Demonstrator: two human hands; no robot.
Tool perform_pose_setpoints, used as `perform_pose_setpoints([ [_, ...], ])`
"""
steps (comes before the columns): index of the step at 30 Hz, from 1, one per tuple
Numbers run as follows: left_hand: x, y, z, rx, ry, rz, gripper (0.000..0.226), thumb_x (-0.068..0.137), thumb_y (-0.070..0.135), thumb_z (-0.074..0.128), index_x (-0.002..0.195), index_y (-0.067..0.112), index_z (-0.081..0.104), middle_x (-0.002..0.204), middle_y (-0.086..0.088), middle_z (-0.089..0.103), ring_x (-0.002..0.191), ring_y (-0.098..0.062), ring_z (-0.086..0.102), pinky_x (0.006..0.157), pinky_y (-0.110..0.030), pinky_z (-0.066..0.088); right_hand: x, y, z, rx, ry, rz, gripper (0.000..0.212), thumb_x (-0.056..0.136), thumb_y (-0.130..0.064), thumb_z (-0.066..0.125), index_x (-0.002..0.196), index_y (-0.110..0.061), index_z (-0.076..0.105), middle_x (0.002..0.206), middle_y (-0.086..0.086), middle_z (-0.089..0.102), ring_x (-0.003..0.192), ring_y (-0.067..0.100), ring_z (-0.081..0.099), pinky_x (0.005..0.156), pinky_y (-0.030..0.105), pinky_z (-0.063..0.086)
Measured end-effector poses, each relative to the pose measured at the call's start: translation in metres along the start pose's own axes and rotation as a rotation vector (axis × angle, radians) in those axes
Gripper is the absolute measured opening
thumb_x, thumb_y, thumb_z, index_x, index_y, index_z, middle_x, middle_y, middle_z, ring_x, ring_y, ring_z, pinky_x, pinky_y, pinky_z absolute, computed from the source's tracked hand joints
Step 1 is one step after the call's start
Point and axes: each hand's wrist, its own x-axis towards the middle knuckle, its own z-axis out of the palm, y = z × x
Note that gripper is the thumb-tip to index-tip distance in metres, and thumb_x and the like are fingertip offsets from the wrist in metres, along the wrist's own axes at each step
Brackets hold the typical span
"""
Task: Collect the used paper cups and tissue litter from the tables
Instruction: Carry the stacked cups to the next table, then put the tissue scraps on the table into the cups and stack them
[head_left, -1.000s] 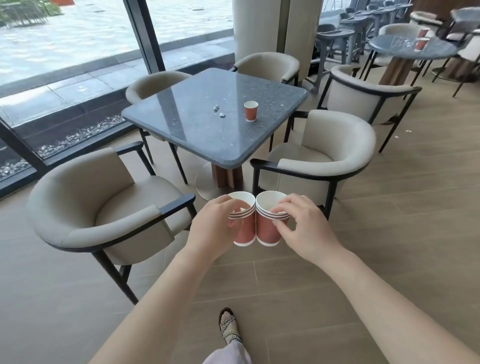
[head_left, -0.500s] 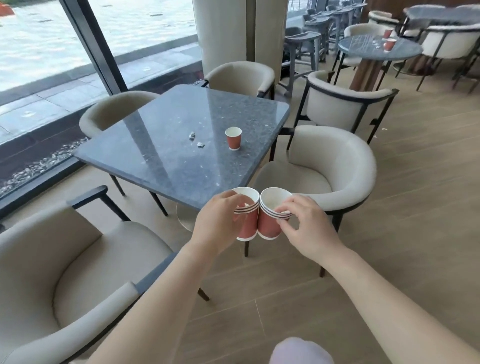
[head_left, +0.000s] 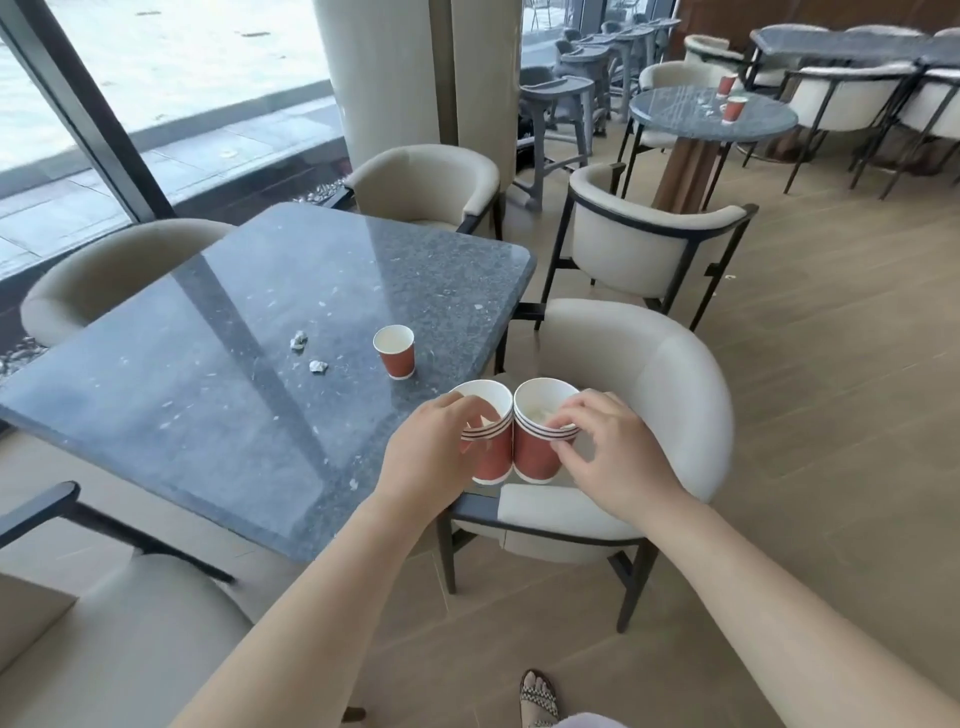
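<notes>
- Paper cup (head_left: 395, 352), red with white rim, stands upright on the square grey table (head_left: 208, 415), near the table's right edge and just beyond the hands. Looks empty from this angle.
- Two crumpled tissue bits (head_left: 298, 340) and (head_left: 318, 367) lie to the cup's left, close to each other, apart from the cup.
- Left hand (head_left: 426, 462) wraps a stack of cups (head_left: 485, 441); fingers curled closed around the striped rims. Right hand (head_left: 602, 457) holds a second stack (head_left: 537, 441), fingertips pinched on its rim. The two stacks touch side by side, above the table's corner and the chair (head_left: 649, 395) beside it.
- Something pale sits inside the right stack; cannot tell what.
- Judged step: pick up the lone cup. Both hands are occupied, so nesting one stack into the other first would free a hand.
- Keep stacks upright while merging; dregs could spill.
- Take the cup by its rim, drop it into the stack, then drop the tissue bits into the top cup.
- More cups (head_left: 733, 108) wait on the round table (head_left: 675, 122) farther back.
</notes>
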Motion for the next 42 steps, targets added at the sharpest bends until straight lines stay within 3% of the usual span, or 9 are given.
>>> perform_pose_setpoints([
  [9,0.052,-0.052,0.004,0.024,0.039,-0.202,0.024,0.078,0.012,0.062,0.095,0.028,0.064,0.091,0.017,0.055,0.081,-0.013,0.057,0.065,-0.031,0.048,0.097,0.024,0.054,0.079,-0.142,-0.107,0.014,0.076,-0.008,0.069,0.086,-0.017,0.068,0.09,-0.007,0.061,0.087,0.011,0.048,0.075,0.018,0.035],
  [14,0.055,-0.119,-0.018,0.063,0.062,-0.375,0.022,0.076,0.014,0.064,0.092,0.03,0.062,0.09,0.017,0.056,0.084,-0.012,0.056,0.068,-0.033,0.049,0.147,-0.007,0.116,0.089,-0.287,-0.22,0.009,0.078,-0.017,0.068,0.084,-0.022,0.065,0.092,-0.011,0.06,0.092,0.009,0.048,0.068,0.02,0.035],
  [18,0.059,-0.171,-0.033,0.085,0.029,-0.447,0.019,0.077,0.017,0.065,0.092,0.027,0.062,0.095,0.014,0.06,0.088,-0.014,0.056,0.069,-0.031,0.047,0.179,-0.032,0.163,0.111,-0.393,-0.241,0.006,0.079,-0.02,0.068,0.084,-0.02,0.064,0.095,-0.007,0.061,0.096,0.013,0.048,0.075,0.031,0.045],
  [24,0.071,-0.235,-0.04,0.184,-0.133,-0.437,0.014,0.082,0.022,0.06,0.095,0.025,0.058,0.101,0.009,0.059,0.096,-0.017,0.055,0.071,-0.034,0.048,0.211,-0.053,0.222,0.042,-0.487,-0.235,0.006,0.081,-0.024,0.065,0.083,-0.02,0.06,0.097,-0.006,0.057,0.098,0.014,0.047,0.073,0.028,0.042],
  [27,0.076,-0.257,-0.037,0.227,-0.188,-0.427,0.013,0.085,0.024,0.057,0.098,0.026,0.057,0.103,0.009,0.058,0.1,-0.016,0.053,0.069,-0.031,0.045,0.222,-0.058,0.246,-0.015,-0.524,-0.229,0.005,0.082,-0.023,0.062,0.084,-0.019,0.059,0.098,-0.004,0.057,0.1,0.018,0.048,0.075,0.035,0.047],
  [31,0.082,-0.275,-0.028,0.231,-0.216,-0.461,0.015,0.087,0.02,0.055,0.101,0.024,0.054,0.102,0.007,0.056,0.1,-0.016,0.05,0.063,-0.028,0.038,0.232,-0.058,0.27,-0.048,-0.566,-0.228,0.003,0.083,-0.02,0.059,0.085,-0.017,0.058,0.1,-0.002,0.057,0.1,0.02,0.047,0.073,0.036,0.047],
  [42,0.105,-0.297,-0.008,0.249,-0.214,-0.547,0.017,0.088,0.018,0.054,0.104,0.025,0.053,0.106,0.007,0.055,0.104,-0.019,0.048,0.064,-0.032,0.045,0.263,-0.044,0.301,-0.035,-0.62,-0.244,0.003,0.083,-0.016,0.06,0.085,-0.014,0.058,0.099,-0.001,0.061,0.099,0.023,0.049,0.074,0.032,0.041],
])
